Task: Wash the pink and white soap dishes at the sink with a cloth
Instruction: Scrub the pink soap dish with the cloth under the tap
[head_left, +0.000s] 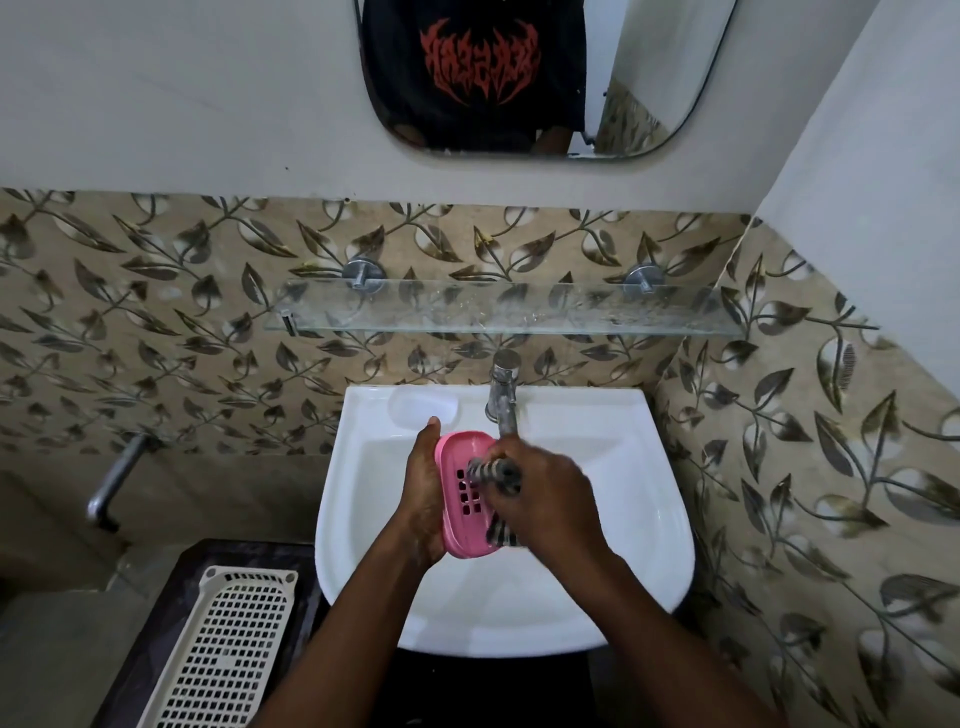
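A pink soap dish with a grid of drain holes is held over the white sink. My left hand grips its left edge from behind and below. My right hand holds a grey striped cloth bunched against the dish's inner face, covering its right side. The hand and cloth look slightly blurred. The steel tap stands just behind the dish. No white soap dish is visible.
A glass shelf hangs on the tiled wall above the tap, with a mirror higher up. A cream perforated tray lies on a dark surface left of the sink. A metal pipe juts from the left wall.
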